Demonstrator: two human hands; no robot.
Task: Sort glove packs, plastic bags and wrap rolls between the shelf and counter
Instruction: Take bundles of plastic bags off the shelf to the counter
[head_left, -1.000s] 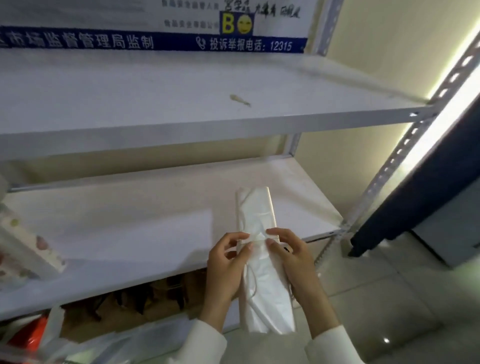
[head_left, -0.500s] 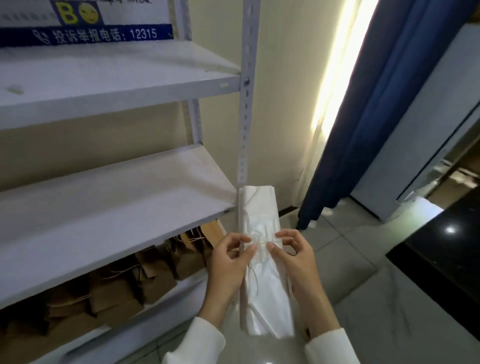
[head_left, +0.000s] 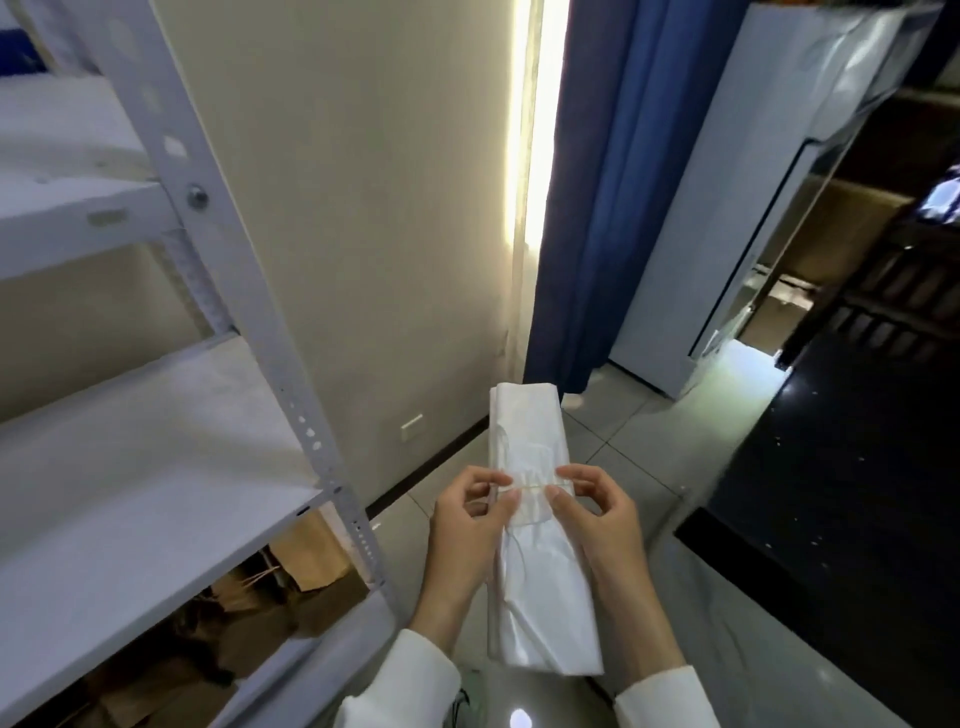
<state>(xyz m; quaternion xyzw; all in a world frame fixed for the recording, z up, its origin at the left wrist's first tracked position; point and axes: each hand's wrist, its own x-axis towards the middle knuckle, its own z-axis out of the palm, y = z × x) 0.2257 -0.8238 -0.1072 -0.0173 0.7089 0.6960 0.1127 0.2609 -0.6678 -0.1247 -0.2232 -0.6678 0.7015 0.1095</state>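
- Plastic bags, folded flat into one long white bundle (head_left: 535, 551), sit in mid-air in front of the person's chest, over the tiled floor (head_left: 649, 457), between the white shelf (head_left: 156, 467) on the left and the dark counter (head_left: 857, 493) on the right, touching neither.
- Left hand (head_left: 467, 525) pinches the bundle's left edge between thumb and curled fingers at about mid-length; right hand (head_left: 597, 514) does the same on the right edge, level with it.
- Both pinches sit at a thin band or string (head_left: 530, 488) that crosses the bundle; whether it is tied or being loosened cannot be told.
- Handling, as a judgement: the stack looks light, soft and limp, with a glossy film that is likely slippery, so the layers could slide apart or the free ends droop if held by one end only.
- Best hold, by that reckoning: across the banded middle, where the layers are cinched together, or flat underneath with an open palm.
- Long axis runs away from the body, near end low by the sleeves, far end raised and pointing toward the blue curtain (head_left: 587, 208) and wall.
- Broad face is turned up toward the camera; the far end looks squarely folded, the near end is looser and creased.
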